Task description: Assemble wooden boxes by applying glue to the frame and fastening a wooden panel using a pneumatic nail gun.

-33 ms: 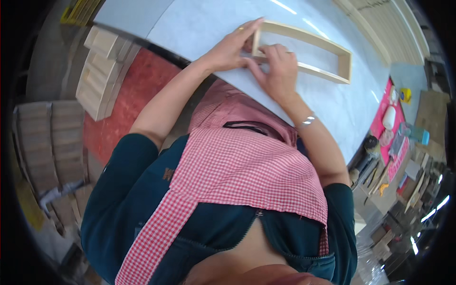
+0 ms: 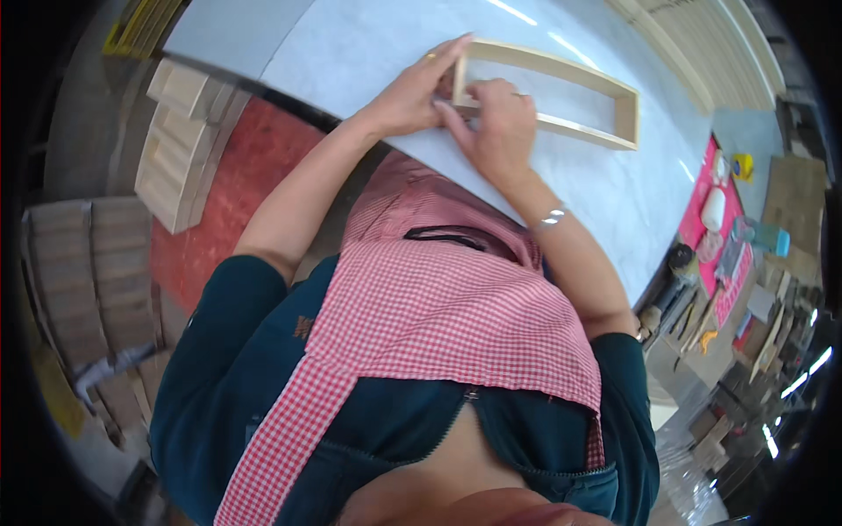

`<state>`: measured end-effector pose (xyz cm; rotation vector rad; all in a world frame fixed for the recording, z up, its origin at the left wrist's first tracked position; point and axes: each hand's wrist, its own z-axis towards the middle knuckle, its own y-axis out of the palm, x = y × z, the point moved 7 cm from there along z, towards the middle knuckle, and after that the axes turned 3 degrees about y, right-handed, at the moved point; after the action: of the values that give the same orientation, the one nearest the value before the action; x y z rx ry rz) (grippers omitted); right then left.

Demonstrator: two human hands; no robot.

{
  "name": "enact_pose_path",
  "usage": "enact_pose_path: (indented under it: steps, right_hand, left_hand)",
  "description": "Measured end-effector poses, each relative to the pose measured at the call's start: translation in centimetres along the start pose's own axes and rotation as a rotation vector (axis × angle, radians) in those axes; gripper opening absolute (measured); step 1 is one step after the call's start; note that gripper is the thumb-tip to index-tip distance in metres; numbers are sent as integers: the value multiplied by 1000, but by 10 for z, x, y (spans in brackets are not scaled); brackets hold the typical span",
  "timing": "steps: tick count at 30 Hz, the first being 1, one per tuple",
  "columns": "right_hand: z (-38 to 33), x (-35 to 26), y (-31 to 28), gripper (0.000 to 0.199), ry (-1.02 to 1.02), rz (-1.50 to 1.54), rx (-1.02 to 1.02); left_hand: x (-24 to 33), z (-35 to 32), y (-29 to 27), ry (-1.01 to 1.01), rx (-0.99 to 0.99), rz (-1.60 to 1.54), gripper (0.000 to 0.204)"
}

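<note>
A long, narrow frame of pale wood [image 2: 561,64] rests on the white tabletop, its short left end towards my hands. My left hand [image 2: 412,95] is wrapped around the outside of that short end, fingers along it and thumb near the close corner. Over the near long side, close to the same corner, my right hand [image 2: 498,130] curls its fingers into the frame. Its thumb points towards the left hand. The fingertips and the corner between them are partly hidden.
Long pale boards [image 2: 702,44] lie stacked at the far right. Beyond the right table edge are a white bottle [image 2: 712,209], a blue-green container [image 2: 770,238] and assorted tools. Wooden trays [image 2: 175,158] stand on a red surface [image 2: 250,158] at the left.
The whole view has shifted slightly, so the table and frame appear a little further left. Both hands keep their places at the frame's left end.
</note>
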<state>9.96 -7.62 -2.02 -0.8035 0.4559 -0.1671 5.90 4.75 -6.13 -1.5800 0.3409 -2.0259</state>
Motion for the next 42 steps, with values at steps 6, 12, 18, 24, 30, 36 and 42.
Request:
enact_pose_path:
  steps: [6,12,18,24,30,36,42]
  right_hand:
    - [5,-6,6,24,7,-143,160]
    - [-2,3,-5,29,96,-29,46]
    - [-44,79,-118,43,272,71,212]
    - [-238,235,-318,48,1012,-962,80]
    - [-310,263,-327,65,1182,-828,-96]
    - [-315,292,-330,72,1174,-791,-168]
    - [-328,322,-351,58,1126,-798,-183]
  left_hand:
    - [7,0,-3,-69,-32,-49,100]
    - [7,5,2,-80,-53,-85,102]
    - [0,2,3,-109,-45,-80,104]
    - [5,2,-2,-40,2,58,106]
    - [1,5,4,-12,-16,20,106]
    - [1,3,4,1,0,23,105]
    - [9,9,6,-58,11,-2,104]
